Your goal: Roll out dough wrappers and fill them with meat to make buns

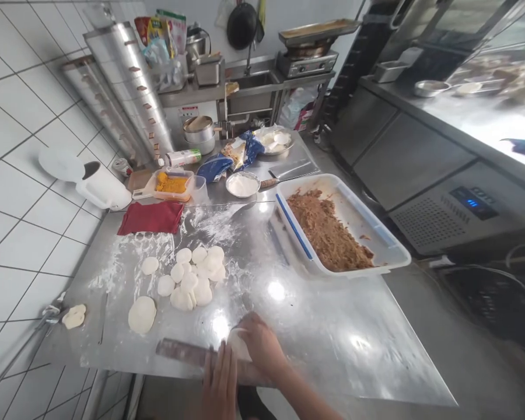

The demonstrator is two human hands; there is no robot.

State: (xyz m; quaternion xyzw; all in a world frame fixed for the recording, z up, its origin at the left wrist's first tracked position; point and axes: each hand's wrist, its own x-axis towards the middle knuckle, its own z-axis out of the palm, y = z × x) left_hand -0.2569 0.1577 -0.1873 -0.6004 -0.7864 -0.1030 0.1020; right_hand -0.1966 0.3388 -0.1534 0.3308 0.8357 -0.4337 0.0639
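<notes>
My left hand (220,379) lies flat, fingers stretched out, on a wooden rolling pin (181,352) near the front edge of the steel table (332,332). My right hand (260,344) curls over the pin's right part and a white dough piece (237,343), fingers bent onto it. Several small round dough pieces (195,277) lie in a heap further back. A flattened dough round (142,314) rests to their left. A white tub of brown minced filling (328,230) stands at the right.
A red cloth (151,217), a box of yellow food (171,185), a white jug (100,185), a bowl of flour (242,185) and bags sit at the table's back. Stacked metal steamers (131,87) lean at the tiled wall. A counter runs along the right.
</notes>
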